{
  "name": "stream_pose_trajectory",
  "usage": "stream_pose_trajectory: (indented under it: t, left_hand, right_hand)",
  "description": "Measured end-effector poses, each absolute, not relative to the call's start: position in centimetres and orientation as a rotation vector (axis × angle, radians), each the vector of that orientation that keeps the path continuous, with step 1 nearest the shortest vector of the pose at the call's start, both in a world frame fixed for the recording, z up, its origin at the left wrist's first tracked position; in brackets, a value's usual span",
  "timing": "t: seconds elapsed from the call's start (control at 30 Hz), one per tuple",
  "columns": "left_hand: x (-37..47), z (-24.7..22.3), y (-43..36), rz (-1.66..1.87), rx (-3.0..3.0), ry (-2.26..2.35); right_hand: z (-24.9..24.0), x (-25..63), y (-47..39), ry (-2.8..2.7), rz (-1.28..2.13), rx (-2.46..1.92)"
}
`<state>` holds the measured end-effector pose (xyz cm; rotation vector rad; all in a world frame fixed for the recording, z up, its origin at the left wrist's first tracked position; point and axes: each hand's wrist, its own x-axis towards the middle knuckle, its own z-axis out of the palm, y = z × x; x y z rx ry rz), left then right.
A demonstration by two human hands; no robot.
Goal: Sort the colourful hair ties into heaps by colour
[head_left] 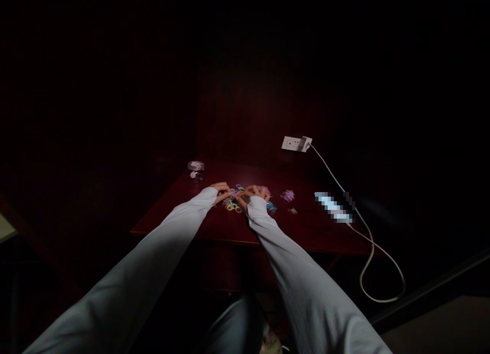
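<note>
A loose pile of small pastel hair ties (230, 207), yellow, green, pink and blue, lies on the dark red table. At the pile's left side, my left hand (221, 189) has its fingers bent and drawn together among the bands. My right hand (257, 192) is opposite, its fingers curled inward over the pile. What either hand pinches is too small and dim to name. Blue hair ties (271, 207) lie beside my right wrist. Farther right are a purple cluster of ties (288, 195) and a small brownish bunch (292, 211).
A clear round jar (195, 170) with pinkish contents stands at the table's (176, 226) back left. On the right lies a blurred bright phone-like object (333, 207). Its white cable (371, 241) hangs over the edge and runs up to a charger (305, 143) in the wall socket (291, 143).
</note>
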<state>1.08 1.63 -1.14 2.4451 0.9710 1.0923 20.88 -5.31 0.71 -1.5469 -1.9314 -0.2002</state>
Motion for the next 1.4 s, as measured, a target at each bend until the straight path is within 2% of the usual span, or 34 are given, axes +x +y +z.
stream_pose_trajectory:
  t: [0.43,0.57,0.67,0.9,1.2,1.4]
  left_hand:
    - [1.0,-1.1,1.6,1.143,2.468,1.04]
    - [0.5,-0.8,1.5,1.117,2.499,1.157]
    - [0.1,-0.3,1.2,1.193,2.482,1.417]
    - [0.0,0.4,0.5,1.263,2.369,1.722]
    - [0.6,1.0,-0.4,1.225,2.336,1.809]
    - [0.5,1.2,-0.4,1.17,2.355,1.788]
  right_hand:
    - [0.7,22.8,-5.5,-1.9,-0.206,-1.508]
    - [2.5,27.0,-6.2,-1.818,-0.252,-1.535]
    - [3.4,31.5,-6.7,-1.727,-0.31,-1.64]
    - [1.8,40.2,-9.0,-1.76,-0.434,-1.838]
    - [1.5,40.0,-9.2,-1.912,-0.464,-1.797]
    - [1.3,40.8,-9.2,-1.982,-0.652,-1.779]
